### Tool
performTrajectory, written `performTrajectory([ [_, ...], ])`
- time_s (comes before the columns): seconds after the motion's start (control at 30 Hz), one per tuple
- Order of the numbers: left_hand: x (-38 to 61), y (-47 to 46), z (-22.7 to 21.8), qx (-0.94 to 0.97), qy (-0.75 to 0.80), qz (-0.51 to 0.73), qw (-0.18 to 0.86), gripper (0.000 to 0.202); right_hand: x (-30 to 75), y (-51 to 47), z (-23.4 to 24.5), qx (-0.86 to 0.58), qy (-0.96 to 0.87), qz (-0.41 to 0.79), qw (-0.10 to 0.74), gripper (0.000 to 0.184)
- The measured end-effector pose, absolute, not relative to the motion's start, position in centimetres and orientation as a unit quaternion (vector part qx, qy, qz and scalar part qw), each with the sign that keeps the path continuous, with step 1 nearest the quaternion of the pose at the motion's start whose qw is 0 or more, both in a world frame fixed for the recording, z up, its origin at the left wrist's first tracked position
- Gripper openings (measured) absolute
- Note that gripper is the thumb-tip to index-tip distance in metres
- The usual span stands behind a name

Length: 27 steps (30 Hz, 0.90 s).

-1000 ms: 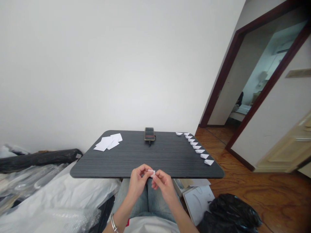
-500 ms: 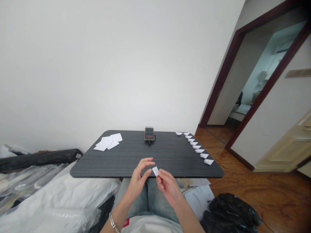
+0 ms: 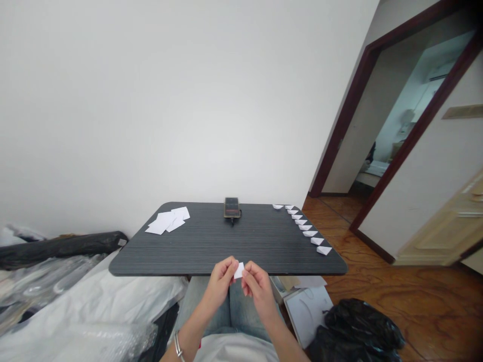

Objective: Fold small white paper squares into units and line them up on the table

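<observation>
A small folded white paper piece (image 3: pixel 238 270) is pinched between my left hand (image 3: pixel 222 282) and my right hand (image 3: pixel 256 285), both held together just at the near edge of a dark striped table (image 3: pixel 226 246) and above my lap. Fingers of both hands are closed on the paper. Loose white paper sheets (image 3: pixel 168 220) lie at the table's far left. A row of several folded white paper pieces (image 3: pixel 305 229) runs along the table's right edge.
A phone (image 3: pixel 231 207) stands at the table's far middle against the white wall. Plastic wrap and a dark roll (image 3: pixel 60 246) lie left of the table. A black bag (image 3: pixel 354 334) and white paper bag (image 3: pixel 307 309) sit on the wooden floor at right, with an open doorway beyond.
Half a second ago my left hand had let go and opened while the right held the paper alone; now the left fingers have closed on the paper again and both hands sit lower.
</observation>
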<state>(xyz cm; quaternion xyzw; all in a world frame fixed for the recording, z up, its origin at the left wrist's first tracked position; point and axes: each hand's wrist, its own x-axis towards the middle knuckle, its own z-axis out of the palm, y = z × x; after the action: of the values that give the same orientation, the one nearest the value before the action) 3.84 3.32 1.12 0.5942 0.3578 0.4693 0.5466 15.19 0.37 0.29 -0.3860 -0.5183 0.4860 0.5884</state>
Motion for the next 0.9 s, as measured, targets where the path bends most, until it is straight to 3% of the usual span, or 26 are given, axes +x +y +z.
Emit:
performTrajectory([
  [0.27, 3.7, 3.0, 1.4, 0.536, 0.321, 0.442, 0.644, 0.042, 14.9, 0.0, 0.0, -0.359, -0.526, 0.493, 0.593, 0.030],
  [0.6, 3.8, 2.9, 1.2, 0.649, 0.350, 0.431, 0.520, 0.038, 15.7, 0.9, -0.8, -0.426, -0.550, 0.408, 0.591, 0.037],
  [0.9, 3.7, 3.1, 0.9, 0.647, 0.318, 0.412, 0.557, 0.039, 15.6, 0.9, -0.9, -0.417, -0.539, 0.428, 0.593, 0.043],
])
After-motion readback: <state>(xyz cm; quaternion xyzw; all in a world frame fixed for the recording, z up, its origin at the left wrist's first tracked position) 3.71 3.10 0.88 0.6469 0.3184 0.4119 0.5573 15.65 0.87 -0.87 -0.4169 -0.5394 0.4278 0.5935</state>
